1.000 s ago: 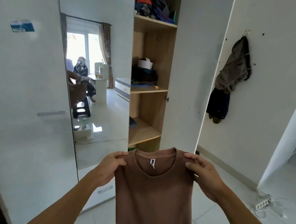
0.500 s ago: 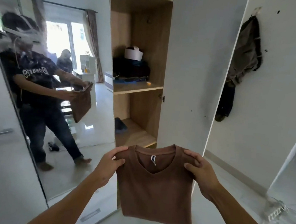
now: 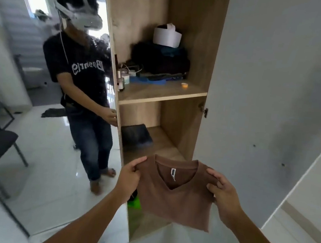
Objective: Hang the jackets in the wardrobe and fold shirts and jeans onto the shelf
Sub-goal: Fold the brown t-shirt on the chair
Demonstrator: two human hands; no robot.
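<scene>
- While the wardrobe [image 3: 186, 35] fills the upper centre of the frame, its open door [image 3: 267, 93] stands at right, close enough that the bundle could brush it on the way in.
- Lower shelf [image 3: 159, 143], centre, already carries a dark flat item [image 3: 136, 136] at its left (limited bare wood beside it), so a careless set-down could land crooked.
- Folded brown shirt [image 3: 175, 194] hangs at lower centre, just before that shelf; held only at the shoulders, its loose bottom fold could drop open.
- Left hand [image 3: 129, 179] pinches the left shoulder, fingers curled.
- Right hand [image 3: 225, 197] grips the right shoulder likewise; either slipping undoes the fold.
</scene>
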